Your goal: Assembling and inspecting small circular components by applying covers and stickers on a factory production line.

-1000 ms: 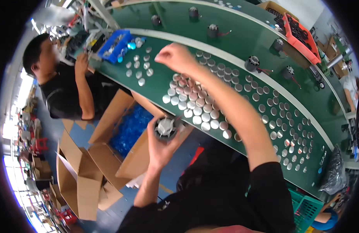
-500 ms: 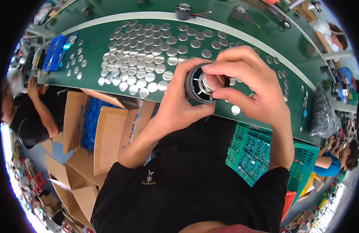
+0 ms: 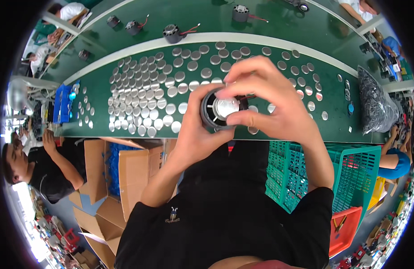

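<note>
My left hand (image 3: 193, 130) is wrapped round a black round motor housing (image 3: 206, 117), held above the near part of the green table with its spoked open end facing up. A shiny silver disc cap (image 3: 226, 107) sits at the middle of the housing. My right hand (image 3: 265, 101) pinches this cap between thumb and fingers from the right side. Part of the housing's right side is hidden behind the right fingers. Many more silver disc caps (image 3: 148, 94) lie spread flat on the table, beyond and to both sides of my hands.
Several dark motors with wires (image 3: 172, 34) stand past the white rail. A blue tray (image 3: 62, 104) is at the left, a bag of dark parts (image 3: 376, 103) at the right. Below the table are cardboard boxes (image 3: 134, 172), green crates (image 3: 355, 157) and a red bin (image 3: 346, 231). Other people sit nearby.
The view has shifted, so more motors show at the far side. Both hands stay at the housing; the silver cap's face now shows more plainly between the right fingers.
</note>
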Demonstrator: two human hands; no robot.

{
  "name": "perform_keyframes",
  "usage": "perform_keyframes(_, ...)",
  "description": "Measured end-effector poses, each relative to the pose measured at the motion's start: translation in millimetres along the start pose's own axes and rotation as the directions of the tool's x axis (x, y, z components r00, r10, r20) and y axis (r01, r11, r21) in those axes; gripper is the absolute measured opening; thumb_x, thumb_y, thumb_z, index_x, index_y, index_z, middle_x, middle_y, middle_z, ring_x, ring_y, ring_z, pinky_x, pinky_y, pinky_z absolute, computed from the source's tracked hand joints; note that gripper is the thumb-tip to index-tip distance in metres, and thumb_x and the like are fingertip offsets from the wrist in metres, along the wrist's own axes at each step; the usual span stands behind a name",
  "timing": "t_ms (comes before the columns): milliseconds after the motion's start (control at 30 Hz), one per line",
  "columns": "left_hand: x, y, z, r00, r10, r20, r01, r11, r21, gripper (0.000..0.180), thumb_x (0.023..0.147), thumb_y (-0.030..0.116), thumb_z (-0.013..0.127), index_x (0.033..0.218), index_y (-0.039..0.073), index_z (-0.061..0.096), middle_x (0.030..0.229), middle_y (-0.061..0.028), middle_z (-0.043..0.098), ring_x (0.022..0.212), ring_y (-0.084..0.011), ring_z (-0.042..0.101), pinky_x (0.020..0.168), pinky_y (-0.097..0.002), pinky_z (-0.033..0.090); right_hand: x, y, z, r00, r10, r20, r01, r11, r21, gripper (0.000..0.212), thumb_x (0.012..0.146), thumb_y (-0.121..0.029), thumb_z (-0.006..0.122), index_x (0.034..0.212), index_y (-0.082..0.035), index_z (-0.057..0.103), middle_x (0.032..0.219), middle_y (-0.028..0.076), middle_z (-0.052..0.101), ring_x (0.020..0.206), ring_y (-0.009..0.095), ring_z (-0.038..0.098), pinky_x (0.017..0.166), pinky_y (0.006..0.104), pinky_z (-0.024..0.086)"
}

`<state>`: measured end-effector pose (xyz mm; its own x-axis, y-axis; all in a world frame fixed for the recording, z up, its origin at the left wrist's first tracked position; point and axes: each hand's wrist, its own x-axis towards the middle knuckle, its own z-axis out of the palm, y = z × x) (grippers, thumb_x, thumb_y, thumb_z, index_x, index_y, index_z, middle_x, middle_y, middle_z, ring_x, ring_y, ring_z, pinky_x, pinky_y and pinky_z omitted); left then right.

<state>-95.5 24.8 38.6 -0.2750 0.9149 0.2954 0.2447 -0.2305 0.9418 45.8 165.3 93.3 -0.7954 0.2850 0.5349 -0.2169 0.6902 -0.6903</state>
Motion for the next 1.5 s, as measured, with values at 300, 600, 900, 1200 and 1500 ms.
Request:
perform_keyframes(300,40,-12,18,0.999,-0.040,0.021,0.038,0.995,0.095,0.079,0.066,0.003,0.081,0.133,0.006,0.040,0.120,-0.0129,0.052,0.109,-0.0241,0.058,0.092,-0.0364,0.049,-10,19,4,0.954,0.078,-0.291,-0.145,0.966,-0.215,0.042,0.061,-0.018,0.090,0.083,-0.005,0.056,0.095,0.008,0.056,0.094,0.024,0.052,0.078,0.0338,0.045)
perform_keyframes(600,130,-46,14,0.986,0.142,0.083,-0.164,0.890,0.426,0.068,0.070,0.018,0.085,0.127,0.007,0.050,0.118,-0.0147,0.051,0.114,-0.0319,0.050,0.100,-0.0407,0.041,-6,79,-67,0.858,0.139,-0.495,-0.328,0.889,-0.320,0.023,0.081,-0.015,0.075,0.099,-0.005,0.064,0.102,0.010,0.065,0.097,0.027,0.058,0.082,0.0371,0.047)
perform_keyframes(900,234,-118,-2,0.914,-0.216,0.343,0.061,0.910,0.410,0.061,0.076,0.016,0.079,0.128,0.005,0.049,0.109,-0.0147,0.065,0.090,-0.0259,0.066,0.080,-0.0367,0.053,36,257,-95,0.904,0.289,-0.316,-0.424,0.705,-0.568,0.069,0.077,-0.042,0.078,0.129,-0.002,0.056,0.126,0.017,0.060,0.115,0.038,0.056,0.101,0.0440,0.043)
perform_keyframes(1200,223,-115,-11,0.937,0.016,0.349,-0.183,0.874,0.450,0.092,0.073,0.027,0.084,0.145,0.002,0.034,0.143,-0.0216,0.039,0.129,-0.0364,0.044,0.109,-0.0418,0.035,73,300,-98,0.899,0.266,-0.349,-0.419,0.752,-0.509,0.072,0.071,-0.032,0.081,0.131,-0.005,0.053,0.114,0.016,0.064,0.108,0.034,0.061,0.092,0.0415,0.049)
perform_keyframes(1500,92,-23,-85,0.989,0.140,-0.046,-0.120,0.946,0.301,0.100,0.064,0.024,0.091,0.144,0.001,0.036,0.132,-0.0196,0.051,0.121,-0.0323,0.054,0.099,-0.0403,0.047,114,61,4,0.986,0.165,-0.039,-0.169,0.968,-0.188,0.071,0.069,-0.019,0.084,0.132,-0.008,0.054,0.116,0.011,0.063,0.110,0.022,0.060,0.097,0.0351,0.045)
